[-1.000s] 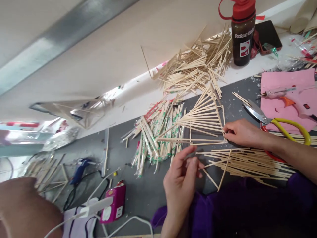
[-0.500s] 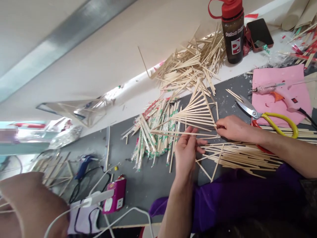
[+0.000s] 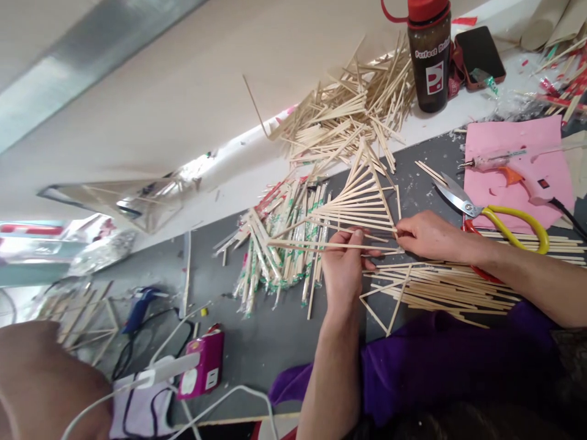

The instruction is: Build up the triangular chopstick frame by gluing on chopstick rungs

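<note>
The stick frame (image 3: 362,211) is over the table (image 3: 275,342). Left hand (image 3: 343,263): thumb and fingers closed on its near stick (image 3: 302,244). Right hand (image 3: 424,235): fingertips pinched at its corner. Appears light and stiff, likely fragile at joints; best held by its edges.

The left hand (image 3: 343,272) was positioned just right of and below frame center, thumb pointing upward, fingers bent. The left forearm (image 3: 337,373) rose from the bottom edge. The right hand (image 3: 426,235), right of center, pointed leftward, fingertips gathered; the right forearm (image 3: 518,272) extended to the right edge.
</note>
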A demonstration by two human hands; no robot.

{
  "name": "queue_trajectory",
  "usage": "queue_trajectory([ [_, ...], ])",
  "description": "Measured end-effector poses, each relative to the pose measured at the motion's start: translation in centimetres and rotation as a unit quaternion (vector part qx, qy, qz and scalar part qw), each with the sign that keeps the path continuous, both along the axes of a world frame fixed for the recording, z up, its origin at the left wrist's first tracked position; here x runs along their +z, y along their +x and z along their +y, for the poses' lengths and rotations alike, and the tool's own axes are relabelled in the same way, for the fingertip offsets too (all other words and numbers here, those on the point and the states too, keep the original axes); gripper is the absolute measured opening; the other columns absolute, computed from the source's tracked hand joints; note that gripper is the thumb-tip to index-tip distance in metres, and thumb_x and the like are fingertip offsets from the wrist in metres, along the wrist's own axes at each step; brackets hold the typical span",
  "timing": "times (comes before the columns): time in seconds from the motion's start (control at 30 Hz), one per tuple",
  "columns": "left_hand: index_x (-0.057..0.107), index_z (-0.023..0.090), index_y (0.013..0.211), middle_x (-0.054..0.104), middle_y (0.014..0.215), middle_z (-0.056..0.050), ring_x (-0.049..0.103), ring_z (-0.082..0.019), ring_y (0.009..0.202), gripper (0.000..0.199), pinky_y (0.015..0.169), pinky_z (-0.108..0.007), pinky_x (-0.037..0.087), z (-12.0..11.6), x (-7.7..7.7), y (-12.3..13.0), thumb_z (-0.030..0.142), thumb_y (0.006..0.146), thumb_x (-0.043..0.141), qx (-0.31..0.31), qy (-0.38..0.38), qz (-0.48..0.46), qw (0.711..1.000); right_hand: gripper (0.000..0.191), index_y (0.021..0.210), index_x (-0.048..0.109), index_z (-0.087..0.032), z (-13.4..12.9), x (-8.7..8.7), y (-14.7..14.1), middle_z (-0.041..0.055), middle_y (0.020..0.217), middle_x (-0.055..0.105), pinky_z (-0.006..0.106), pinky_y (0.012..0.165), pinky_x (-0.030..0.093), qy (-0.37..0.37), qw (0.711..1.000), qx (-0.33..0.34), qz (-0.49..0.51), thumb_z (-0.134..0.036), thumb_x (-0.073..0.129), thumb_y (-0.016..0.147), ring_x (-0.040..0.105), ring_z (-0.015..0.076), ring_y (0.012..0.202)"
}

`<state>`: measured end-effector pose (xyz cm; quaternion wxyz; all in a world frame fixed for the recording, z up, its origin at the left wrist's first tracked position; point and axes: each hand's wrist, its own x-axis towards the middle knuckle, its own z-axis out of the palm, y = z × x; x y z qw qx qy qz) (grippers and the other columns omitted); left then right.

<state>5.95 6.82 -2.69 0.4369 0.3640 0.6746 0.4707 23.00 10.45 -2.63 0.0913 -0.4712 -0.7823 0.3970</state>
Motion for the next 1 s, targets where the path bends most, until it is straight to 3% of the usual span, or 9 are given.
queue_trajectory([
  [0.2,0.062,0.012,0.069,0.062,0.063,0.002,0.053,-0.006,0.039,0.027,0.030,-0.014,0.039,0.04,-0.38,-0.29,0.035,0.065,0.075,0.018,0.023,-0.045,0.999,0.023,0.083,0.073,-0.017,-0.04,0.20,0.05,0.0037,0.072,0.069,0.022,0.054,0.029,0.000,1.000,-0.004,0.006,-0.021,0.050,0.082,0.052,0.0110,0.060],
  [0.47,0.067,0.010,0.076,0.069,0.067,-0.001,0.054,-0.005,0.041,0.034,0.032,-0.014,0.038,0.15,-0.30,-0.39,0.033,0.055,0.082,0.056,0.017,-0.133,0.989,0.021,0.082,0.072,-0.016,-0.05,-0.05,0.11,0.0033,0.070,0.068,0.021,0.054,0.029,0.004,1.000,0.001,0.016,-0.019,0.051,0.080,0.052,0.0102,0.059],
  [1.0,0.058,0.014,0.067,0.070,0.065,0.000,0.043,-0.002,0.028,0.029,0.027,-0.014,0.028,0.64,-0.32,-0.48,0.027,0.054,0.080,0.002,0.024,-0.167,0.986,0.021,0.085,0.073,-0.017,-0.08,0.39,0.05,0.0022,0.069,0.068,0.022,0.055,0.030,-0.016,1.000,-0.007,0.011,-0.021,0.053,0.081,0.052,0.0104,0.058],
])
